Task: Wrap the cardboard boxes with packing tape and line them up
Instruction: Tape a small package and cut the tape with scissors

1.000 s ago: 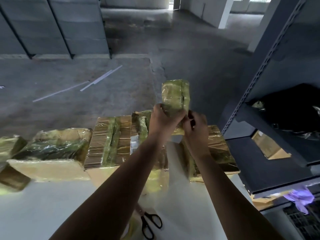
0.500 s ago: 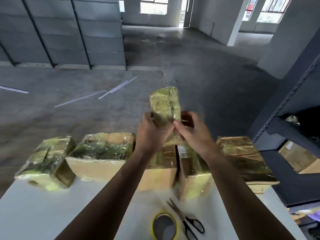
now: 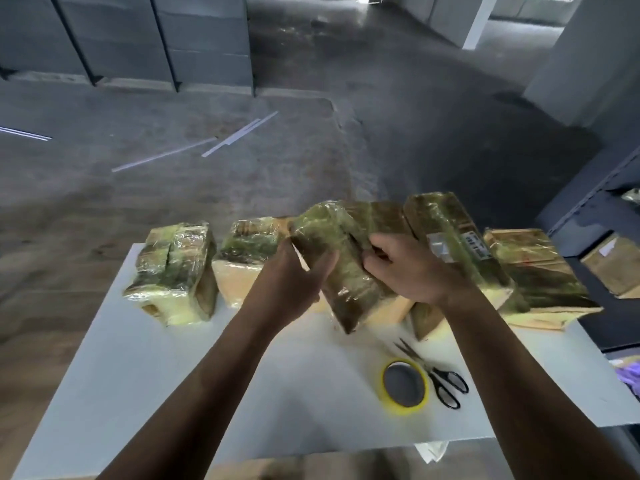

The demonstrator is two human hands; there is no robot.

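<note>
Gripped from both sides: wrapped box (image 3: 343,271), tilted, lower corner close to the table (image 3: 173,375); contact not determinable. Left hand (image 3: 294,285) fingers (image 3: 323,268) curled round its left edge; right hand (image 3: 415,275) fingers (image 3: 377,263) clenched on its right face. Judged: pressing down loose wrap before placement. Smooth outward from the fingers, keep both grips firm, then set level with the row of boxes (image 3: 450,237) just beyond the fingers. Tape roll (image 3: 405,388) and scissors (image 3: 443,379) below the right wrist.
</note>
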